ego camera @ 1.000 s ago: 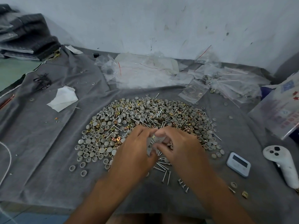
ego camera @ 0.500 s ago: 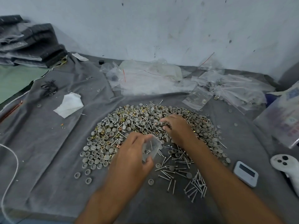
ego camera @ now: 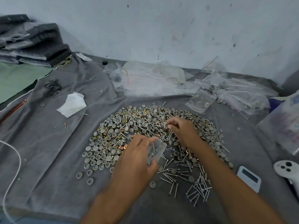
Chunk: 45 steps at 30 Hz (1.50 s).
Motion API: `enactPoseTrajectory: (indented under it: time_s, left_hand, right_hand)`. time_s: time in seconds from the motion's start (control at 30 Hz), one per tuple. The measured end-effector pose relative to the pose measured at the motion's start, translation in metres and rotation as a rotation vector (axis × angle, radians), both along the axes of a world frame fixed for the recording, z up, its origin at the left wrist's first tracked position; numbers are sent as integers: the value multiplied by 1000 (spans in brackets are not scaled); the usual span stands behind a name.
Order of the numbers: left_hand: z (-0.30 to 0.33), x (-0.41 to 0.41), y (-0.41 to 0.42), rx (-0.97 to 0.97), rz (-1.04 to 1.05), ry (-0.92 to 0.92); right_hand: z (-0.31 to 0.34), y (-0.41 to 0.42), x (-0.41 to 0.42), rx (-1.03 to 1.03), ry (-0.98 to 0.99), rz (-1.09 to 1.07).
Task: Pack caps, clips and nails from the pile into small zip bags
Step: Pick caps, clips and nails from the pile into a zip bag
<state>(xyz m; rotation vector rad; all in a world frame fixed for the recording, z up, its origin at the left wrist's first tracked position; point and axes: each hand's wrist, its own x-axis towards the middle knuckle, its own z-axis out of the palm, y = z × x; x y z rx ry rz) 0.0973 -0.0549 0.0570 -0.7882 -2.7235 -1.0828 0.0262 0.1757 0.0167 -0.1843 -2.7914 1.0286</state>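
Left hand (ego camera: 135,160) grips one bag (ego camera: 156,150), mouth up-right, nails inside; right hand (ego camera: 181,131) pinches over pile (ego camera: 129,126), what it holds unclear.

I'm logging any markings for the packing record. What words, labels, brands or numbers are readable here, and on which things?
None can be read.
White device with a screen: the display shows no legible figures.
Printed plastic packet at the right edge: coloured print, too blurred to read.
White controller: buttons only, no lettering visible.
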Motion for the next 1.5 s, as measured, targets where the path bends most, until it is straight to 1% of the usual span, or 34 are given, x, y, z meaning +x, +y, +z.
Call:
enactPoseTrajectory:
  time_s: [0.1, 0.13, 0.17, 0.3, 0.33, 0.37, 0.43, 0.47, 0.5, 0.73, 0.8, 0.93, 1.0, 1.03, 1.07, 1.13, 1.17, 1.23, 1.27, 1.37, 1.43, 1.5]
  left_hand:
    - [-1, -1, -1, 13, 1, 9]
    - [-1, -2, -1, 15, 3, 11]
    - [-2, -3, -1, 15, 4, 9]
    - [-3, -7, 2, 18, -6, 1]
    - [-3, -7, 3, 23, -12, -7]
    - [-3, -7, 4, 26, -18, -13]
    - [-3, -6, 5, 32, -30, -14]
    - [-3, -6, 5, 39, -36, -12]
    - [-3, -5, 6, 46, -40, -11]
    - [-6, -5, 5, 45, -21, -15]
    - [-5, -6, 5, 48, -23, -17]
    - [-5, -7, 5, 49, -22, -16]
    - [-7, -7, 5, 45, -19, -14]
    - [-8, -7, 4, 47, -18, -13]
    - [-8, -6, 4, 49, -15, -10]
    - [-7, -6, 3, 51, -10, 0]
    - [-7, -5, 2, 53, -8, 3]
    - [-7, -4, 1, 45, -12, 2]
    - [-7, -2, 0, 38, -12, -1]
    - [-6, 0, 1, 20, -11, -7]
    - [-6, -1, 1, 21, -19, -3]
    - [-6, -1, 1, 26, -21, -2]
  right_hand:
    - [19, -8, 30, -447, -51, 71]
    - [25, -12, 40, -551, -70, 105]
    - [30, -16, 50, -610, -83, 139]
    - [52, -31, 82, -692, -115, 315]
    - [57, -33, 88, -651, -107, 337]
    - [61, -36, 93, -536, -62, 348]
    - [64, -40, 101, -187, 107, 354]
    - [65, -43, 103, -66, 184, 352]
    - [66, -46, 104, 2, 224, 348]
    - [58, -58, 107, 183, 170, 325]
    - [59, -60, 109, 213, 216, 280]
    - [62, -67, 109, 407, 320, 212]
    - [58, -67, 110, 394, 359, 193]
    - [56, -65, 110, 329, 382, 179]
    - [54, -60, 108, 222, 389, 147]
    - [51, -42, 95, 5, 387, 9]
    - [46, -31, 84, -23, 372, -77]
    - [32, -10, 60, 58, 254, -186]
    - [24, -4, 48, 109, 176, -191]
    - [1, -1, 20, 236, -29, -116]
    - [-7, -4, 8, 302, -103, -87]
    - [-10, -7, 2, 312, -107, -92]
